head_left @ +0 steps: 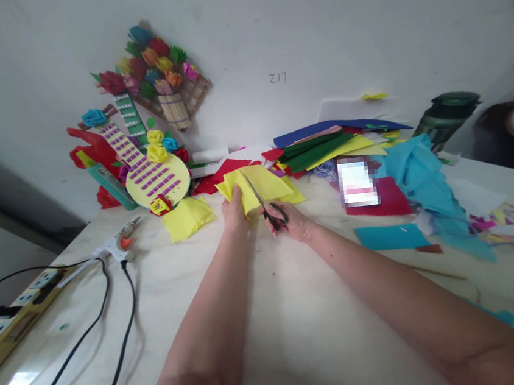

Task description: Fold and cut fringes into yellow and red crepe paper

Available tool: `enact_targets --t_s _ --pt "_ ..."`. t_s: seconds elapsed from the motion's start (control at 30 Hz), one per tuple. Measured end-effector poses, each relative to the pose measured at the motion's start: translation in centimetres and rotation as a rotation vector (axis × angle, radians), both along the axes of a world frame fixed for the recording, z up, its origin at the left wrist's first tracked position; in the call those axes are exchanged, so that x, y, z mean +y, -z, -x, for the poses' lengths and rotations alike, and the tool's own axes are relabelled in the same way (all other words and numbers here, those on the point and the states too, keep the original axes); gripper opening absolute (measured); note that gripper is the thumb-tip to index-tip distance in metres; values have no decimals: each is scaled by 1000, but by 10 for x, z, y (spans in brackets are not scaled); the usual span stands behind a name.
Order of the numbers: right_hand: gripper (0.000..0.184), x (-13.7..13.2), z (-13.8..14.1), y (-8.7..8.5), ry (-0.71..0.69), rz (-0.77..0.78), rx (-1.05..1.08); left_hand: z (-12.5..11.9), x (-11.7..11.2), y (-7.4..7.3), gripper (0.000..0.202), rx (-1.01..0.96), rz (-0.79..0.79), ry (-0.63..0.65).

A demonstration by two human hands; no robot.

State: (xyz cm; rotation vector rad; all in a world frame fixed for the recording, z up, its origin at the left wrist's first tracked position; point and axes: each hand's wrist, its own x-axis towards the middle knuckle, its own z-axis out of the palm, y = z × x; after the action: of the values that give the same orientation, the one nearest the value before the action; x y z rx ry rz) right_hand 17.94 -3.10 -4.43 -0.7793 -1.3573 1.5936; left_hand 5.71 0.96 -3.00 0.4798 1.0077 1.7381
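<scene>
My left hand (234,212) is closed on the left edge of a folded yellow sheet (263,182), crepe paper or thin cloth by its look. In my right hand (293,220) is a pair of scissors (265,207) with black handles, my fingers around the loops. Its blades point up and to the left and lie across the front of the yellow sheet. How far apart the blades are, I cannot tell. A second yellow piece (188,218) lies flat on the table, left of my left hand.
A glue gun (114,247) and its black cord lie left, near a power strip (25,302). A guitar-shaped craft (158,181) leans at the back left. Coloured sheets (321,149) are piled behind my hands. Blue paper (390,236) and a dark green bottle (449,117) are right.
</scene>
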Motion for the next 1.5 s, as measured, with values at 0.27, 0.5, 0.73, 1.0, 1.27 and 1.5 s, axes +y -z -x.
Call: enact_targets --t_s 0.27,0.5,0.73,1.0,1.27,1.5 --pt "46 -2 -3 -2 0 -11 -103 11 9 7 21 22 -32 1" --pt "37 -1 -3 1 53 -36 -132 13 9 6 22 28 -13 -12" --pt "44 -5 0 -3 97 -20 -143 13 8 5 21 25 -12 5" --pt "63 -11 2 -10 109 -61 -191 13 8 5 20 19 -26 15" --pt "40 -1 2 -3 78 -14 -154 7 5 3 19 29 9 39" --pt "39 -1 0 -3 96 -11 -103 -1 2 4 20 52 -25 82"
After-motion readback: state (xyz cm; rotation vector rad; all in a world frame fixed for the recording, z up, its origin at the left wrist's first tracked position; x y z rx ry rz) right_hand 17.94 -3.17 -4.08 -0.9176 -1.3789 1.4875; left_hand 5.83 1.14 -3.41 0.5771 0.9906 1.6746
